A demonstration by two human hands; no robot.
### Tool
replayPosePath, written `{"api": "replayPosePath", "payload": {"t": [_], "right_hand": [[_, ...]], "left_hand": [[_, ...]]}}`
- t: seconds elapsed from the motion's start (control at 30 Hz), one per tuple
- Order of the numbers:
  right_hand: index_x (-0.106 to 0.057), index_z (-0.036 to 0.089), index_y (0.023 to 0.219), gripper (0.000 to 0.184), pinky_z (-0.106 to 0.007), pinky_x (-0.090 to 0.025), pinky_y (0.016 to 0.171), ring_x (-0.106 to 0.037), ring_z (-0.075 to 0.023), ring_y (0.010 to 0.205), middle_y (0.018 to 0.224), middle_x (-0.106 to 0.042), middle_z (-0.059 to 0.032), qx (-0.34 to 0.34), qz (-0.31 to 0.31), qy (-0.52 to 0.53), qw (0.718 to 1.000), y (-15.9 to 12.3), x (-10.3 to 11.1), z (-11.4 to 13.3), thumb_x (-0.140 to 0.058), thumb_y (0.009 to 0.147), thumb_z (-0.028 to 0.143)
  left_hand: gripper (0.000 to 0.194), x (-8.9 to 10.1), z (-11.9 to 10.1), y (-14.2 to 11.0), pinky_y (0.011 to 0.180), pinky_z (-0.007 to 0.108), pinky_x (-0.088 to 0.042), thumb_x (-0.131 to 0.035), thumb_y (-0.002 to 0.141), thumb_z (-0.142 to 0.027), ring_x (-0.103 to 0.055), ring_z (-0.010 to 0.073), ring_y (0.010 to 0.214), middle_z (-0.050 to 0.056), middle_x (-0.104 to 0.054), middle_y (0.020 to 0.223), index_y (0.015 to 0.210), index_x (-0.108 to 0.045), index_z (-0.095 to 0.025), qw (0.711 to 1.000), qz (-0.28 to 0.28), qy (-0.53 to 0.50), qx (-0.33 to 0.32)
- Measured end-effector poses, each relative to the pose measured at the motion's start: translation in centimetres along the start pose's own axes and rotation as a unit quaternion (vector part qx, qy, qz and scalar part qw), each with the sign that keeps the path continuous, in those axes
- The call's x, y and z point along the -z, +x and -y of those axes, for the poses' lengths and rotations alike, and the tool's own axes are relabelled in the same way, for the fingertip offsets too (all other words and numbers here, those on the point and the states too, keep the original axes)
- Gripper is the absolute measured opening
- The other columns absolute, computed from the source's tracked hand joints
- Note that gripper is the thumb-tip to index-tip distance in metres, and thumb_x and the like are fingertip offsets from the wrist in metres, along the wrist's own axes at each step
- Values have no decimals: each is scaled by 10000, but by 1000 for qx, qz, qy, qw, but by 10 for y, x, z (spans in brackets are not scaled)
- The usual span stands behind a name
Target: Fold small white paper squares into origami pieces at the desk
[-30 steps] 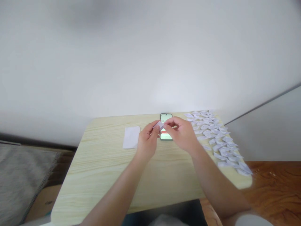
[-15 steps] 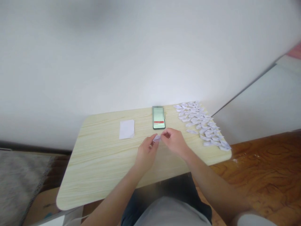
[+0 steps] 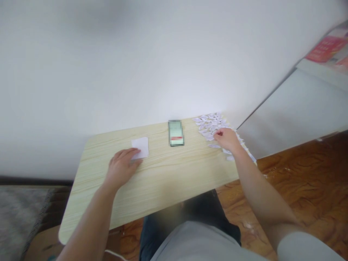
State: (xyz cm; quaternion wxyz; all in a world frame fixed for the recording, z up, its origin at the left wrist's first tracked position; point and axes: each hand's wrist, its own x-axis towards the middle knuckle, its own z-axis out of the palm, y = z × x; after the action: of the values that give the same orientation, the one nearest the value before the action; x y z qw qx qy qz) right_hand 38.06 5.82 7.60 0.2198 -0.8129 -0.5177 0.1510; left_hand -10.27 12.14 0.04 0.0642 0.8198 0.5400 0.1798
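My left hand (image 3: 121,167) lies on the pale wooden table (image 3: 163,174), its fingers stretched out and touching the near edge of a small stack of white paper sheets (image 3: 140,147). My right hand (image 3: 225,139) reaches over the pile of small folded white paper pieces (image 3: 208,125) at the table's far right. Its fingers are curled together in a pinch, and whatever they hold is too small to name. A phone (image 3: 175,132) with a lit screen lies flat between the two hands, near the far edge.
A white wall runs behind the table. A white cabinet (image 3: 285,112) stands to the right, with red printed matter (image 3: 326,47) on top. Brown patterned floor (image 3: 299,174) shows at right, grey fabric (image 3: 16,210) at lower left. My lap is under the table's near edge.
My hands, which were together at the table's middle working a small paper piece, have parted. The left went to the paper stack, the right to the pile of folded pieces. The view shifted left.
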Motion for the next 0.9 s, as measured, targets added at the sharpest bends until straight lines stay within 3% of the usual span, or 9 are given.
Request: {"api": "replayPosePath", "payload": {"t": [0.23, 0.43, 0.53, 0.63, 0.77, 0.9], "right_hand": [[-816, 217, 854, 210, -338, -467, 727, -707, -282, 867, 892, -792, -115, -49, 15, -75, 996, -1, -6, -30, -658, 763, 322], [-795, 238, 959, 262, -341, -462, 715, -693, -268, 852, 947, -783, -99, -68, -7, -79, 995, -1, -3, -33, -668, 802, 405], [-776, 253, 979, 271, -338, -452, 706, -681, -252, 813, 864, -771, -63, -62, -68, -53, 994, -10, -4, -16, -669, 821, 445], [-767, 259, 964, 229, -320, -445, 680, -667, -208, 725, 782, -745, -23, 2, -93, 19, 995, -27, -18, 15, -659, 847, 423], [-752, 255, 922, 175, -294, -437, 650, -657, -176, 687, 737, -724, 8, 86, -30, 105, 990, -52, -49, 60, -653, 870, 390], [-746, 252, 926, 158, -279, -429, 638, -649, -169, 681, 751, -730, 10, 135, 55, 140, 979, -73, -81, 90, -643, 887, 365]], "left_hand": [[353, 0, -8, -1, 1100, 447, -410, -497, 992, -441, -610, 282, 1236, 20, -737, 1296, 1181, -754, -292, 1000, -17, -2, 15], [321, -3, -14, 1, 1111, 434, -388, -521, 988, -428, -609, 271, 1234, 29, -744, 1269, 1096, -779, -270, 999, -32, 12, 31], [325, -4, -21, 1, 1115, 457, -365, -581, 957, -468, -590, 298, 1253, 56, -728, 1286, 1142, -766, -275, 998, -35, 24, 39], [379, -3, -29, 3, 1095, 477, -358, -632, 922, -529, -589, 321, 1228, 77, -729, 1260, 1176, -760, -279, 998, -37, 41, 43], [345, -1, -34, 7, 1094, 485, -341, -609, 945, -512, -587, 321, 1209, 82, -748, 1202, 1120, -785, -272, 997, -43, 46, 46], [359, 0, -34, 10, 1094, 477, -343, -556, 977, -508, -600, 310, 1186, 84, -757, 1168, 1077, -798, -263, 997, -44, 22, 55]]}}
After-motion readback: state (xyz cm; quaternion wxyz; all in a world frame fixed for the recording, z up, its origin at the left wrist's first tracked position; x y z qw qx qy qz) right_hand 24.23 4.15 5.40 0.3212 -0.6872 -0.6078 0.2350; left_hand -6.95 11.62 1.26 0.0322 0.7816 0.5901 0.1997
